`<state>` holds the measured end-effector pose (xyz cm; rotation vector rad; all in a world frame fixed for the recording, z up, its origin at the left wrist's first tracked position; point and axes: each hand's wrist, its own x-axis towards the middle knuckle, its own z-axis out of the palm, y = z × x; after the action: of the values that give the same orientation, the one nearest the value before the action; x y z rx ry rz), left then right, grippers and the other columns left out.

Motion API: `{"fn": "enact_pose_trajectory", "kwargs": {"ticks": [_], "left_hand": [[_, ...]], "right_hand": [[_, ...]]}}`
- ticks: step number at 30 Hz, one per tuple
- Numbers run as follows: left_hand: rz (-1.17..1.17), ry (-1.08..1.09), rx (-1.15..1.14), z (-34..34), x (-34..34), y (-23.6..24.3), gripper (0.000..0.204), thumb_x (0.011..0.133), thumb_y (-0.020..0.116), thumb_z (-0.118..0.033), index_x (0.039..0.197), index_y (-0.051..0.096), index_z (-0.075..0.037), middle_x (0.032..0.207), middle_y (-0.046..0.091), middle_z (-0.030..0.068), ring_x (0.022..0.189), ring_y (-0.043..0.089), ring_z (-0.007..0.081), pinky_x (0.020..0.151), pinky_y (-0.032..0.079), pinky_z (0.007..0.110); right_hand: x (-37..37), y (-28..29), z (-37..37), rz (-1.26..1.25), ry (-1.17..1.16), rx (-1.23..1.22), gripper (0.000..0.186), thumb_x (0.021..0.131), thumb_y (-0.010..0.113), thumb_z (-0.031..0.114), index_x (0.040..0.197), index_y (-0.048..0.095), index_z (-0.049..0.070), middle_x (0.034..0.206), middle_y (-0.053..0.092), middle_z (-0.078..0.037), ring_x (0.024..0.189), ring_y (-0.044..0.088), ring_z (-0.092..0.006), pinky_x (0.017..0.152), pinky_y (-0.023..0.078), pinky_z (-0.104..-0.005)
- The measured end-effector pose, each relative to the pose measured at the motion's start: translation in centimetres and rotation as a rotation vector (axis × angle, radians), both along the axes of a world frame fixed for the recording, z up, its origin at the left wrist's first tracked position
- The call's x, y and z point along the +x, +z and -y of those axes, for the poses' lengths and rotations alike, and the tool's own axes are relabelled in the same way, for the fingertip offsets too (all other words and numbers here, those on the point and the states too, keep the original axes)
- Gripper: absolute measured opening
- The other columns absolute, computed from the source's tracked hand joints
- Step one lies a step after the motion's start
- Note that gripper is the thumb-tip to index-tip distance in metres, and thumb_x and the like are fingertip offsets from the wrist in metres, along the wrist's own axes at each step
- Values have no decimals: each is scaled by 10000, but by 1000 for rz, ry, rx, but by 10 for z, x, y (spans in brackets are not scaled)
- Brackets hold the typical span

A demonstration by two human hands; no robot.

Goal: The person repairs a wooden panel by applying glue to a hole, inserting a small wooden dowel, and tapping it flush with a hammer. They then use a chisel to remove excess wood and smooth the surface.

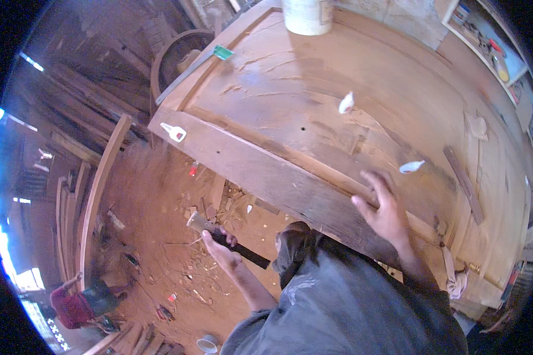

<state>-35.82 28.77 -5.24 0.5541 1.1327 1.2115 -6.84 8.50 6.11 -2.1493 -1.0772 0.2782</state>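
My left hand (224,248) is closed around a long dark flat strip (256,258) with a pale, rolled-looking end; its exact kind is unclear. It is held over the floor, to the left of the workbench. My right hand (386,214) has its fingers spread, with nothing in it, at the near edge of a large framed wooden panel (266,112). Whether it touches the wood, I cannot tell. Small white bottles lie on the panel: one (412,167) just beyond my right hand, another (346,103) farther off. A white bottle-shaped piece (173,132) lies at the left corner.
A white bucket (308,16) stands at the panel's far side. A loose wood strip (463,184) lies on the right, near a pale cloth (457,283). Shavings and scraps cover the floor (160,236). A person (74,305) is at lower left, beside a curved beam (95,207).
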Motion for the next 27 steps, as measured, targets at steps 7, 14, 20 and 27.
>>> {"fn": "enact_pose_trajectory", "kwargs": {"ticks": [7, 14, 20, 27], "left_hand": [[-12, -59, 27, 8, 22, 42, 432, 987, 424, -472, 1204, 497, -105, 715, 454, 3, 489, 382, 83, 401, 303, 215], [-268, -96, -4, 51, 62, 41, 402, 989, 411, -439, 1184, 512, -102, 698, 452, 4, 481, 387, 80, 390, 310, 218], [-355, -275, 52, 73, 113, 41, 397, 984, 408, -425, 1181, 513, -97, 698, 454, 6, 481, 389, 83, 390, 311, 220], [-362, -469, 88, 91, 160, 18, 391, 977, 404, -409, 1177, 514, -91, 699, 456, 7, 481, 391, 87, 390, 313, 222]], "right_hand": [[59, 24, 118, -12, -404, 55, 273, 883, 682, 284, 1010, 652, 44, 939, 653, -129, 863, 620, -241, 779, 503, -363], [149, 1, 303, 443, -696, -490, 519, 882, 661, 340, 1295, 515, 62, 1315, 542, -168, 1162, 555, -362, 946, 472, -442], [123, -1, 331, 466, -798, -367, 499, 916, 617, 222, 1348, 474, 15, 1333, 518, -207, 1159, 558, -353, 1014, 429, -407], [182, -24, 261, 606, -672, -299, 594, 856, 672, 362, 1369, 475, 136, 1370, 476, -192, 1303, 419, -360, 1095, 338, -473]]}}
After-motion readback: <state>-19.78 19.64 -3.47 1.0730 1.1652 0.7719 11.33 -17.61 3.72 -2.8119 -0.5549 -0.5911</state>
